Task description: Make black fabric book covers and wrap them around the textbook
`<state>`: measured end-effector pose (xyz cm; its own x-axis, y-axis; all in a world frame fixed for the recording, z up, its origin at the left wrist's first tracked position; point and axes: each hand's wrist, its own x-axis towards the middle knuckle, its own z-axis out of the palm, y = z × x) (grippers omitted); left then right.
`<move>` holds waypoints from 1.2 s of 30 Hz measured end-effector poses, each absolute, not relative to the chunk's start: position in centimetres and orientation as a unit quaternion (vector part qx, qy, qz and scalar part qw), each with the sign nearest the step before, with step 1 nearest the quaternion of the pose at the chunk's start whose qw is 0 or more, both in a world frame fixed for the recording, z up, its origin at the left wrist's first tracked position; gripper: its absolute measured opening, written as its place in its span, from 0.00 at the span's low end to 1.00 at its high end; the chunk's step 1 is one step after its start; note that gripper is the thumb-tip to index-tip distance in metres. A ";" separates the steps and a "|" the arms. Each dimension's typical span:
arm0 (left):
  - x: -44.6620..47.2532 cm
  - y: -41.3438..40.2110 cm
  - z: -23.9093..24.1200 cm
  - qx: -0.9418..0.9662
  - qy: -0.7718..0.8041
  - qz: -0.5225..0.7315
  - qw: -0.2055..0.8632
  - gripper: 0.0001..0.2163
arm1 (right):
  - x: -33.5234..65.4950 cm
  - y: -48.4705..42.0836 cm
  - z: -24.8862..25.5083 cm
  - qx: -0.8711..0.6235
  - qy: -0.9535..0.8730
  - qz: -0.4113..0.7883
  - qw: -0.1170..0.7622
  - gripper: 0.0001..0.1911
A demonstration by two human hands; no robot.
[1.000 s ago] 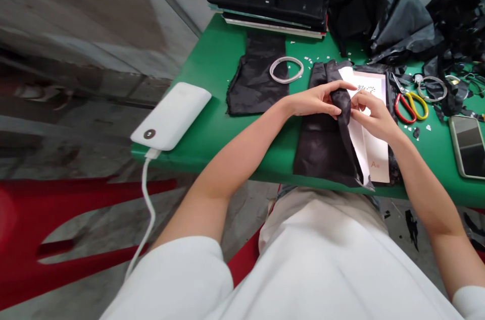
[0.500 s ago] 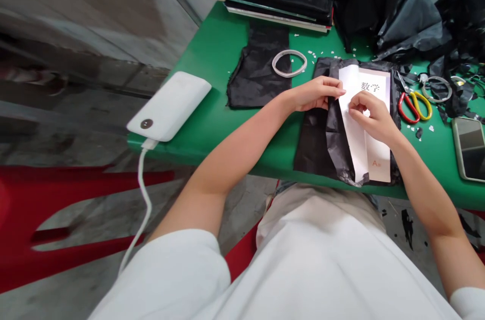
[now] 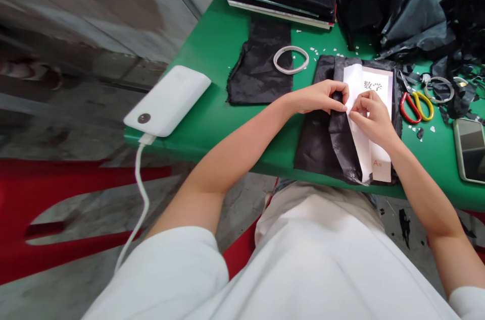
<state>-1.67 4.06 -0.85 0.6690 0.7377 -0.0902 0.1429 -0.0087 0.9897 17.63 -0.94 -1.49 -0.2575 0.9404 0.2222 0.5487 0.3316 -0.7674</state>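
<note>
A white booklet point(image 3: 381, 89) with printed characters lies on a black sheet point(image 3: 315, 143) spread over the green table point(image 3: 212, 52). Its cover flap point(image 3: 358, 138) is folded up beside a ridge of the black sheet. My left hand point(image 3: 322, 97) pinches the black sheet's fold against the white flap's edge. My right hand point(image 3: 371, 117) pinches the same flap from the right, its fingertips touching those of the left.
A white power bank point(image 3: 168, 100) with a cable sits at the table's left edge. A second black piece point(image 3: 257, 70) and a tape ring point(image 3: 290, 59) lie behind. Scissors point(image 3: 415, 103), a phone point(image 3: 472, 148), another ring point(image 3: 438, 89) and black heaps point(image 3: 409, 12) crowd the right and back.
The black sheet's fold, held high over the booklet a second ago, now lies lower against the white flap. Both hands shifted slightly toward each other; the view drifted down.
</note>
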 end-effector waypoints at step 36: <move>-0.2 3.1 -1.0 0.706 0.366 0.280 0.537 0.08 | 18.8 -0.6 -1.4 -0.500 -0.786 0.210 0.295 0.08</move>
<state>-0.23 3.06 -1.01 0.5744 0.8186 0.0020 0.2166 -0.1543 0.9640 18.81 -0.63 -1.37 -0.3251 0.9110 0.2538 0.6632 0.4109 -0.6256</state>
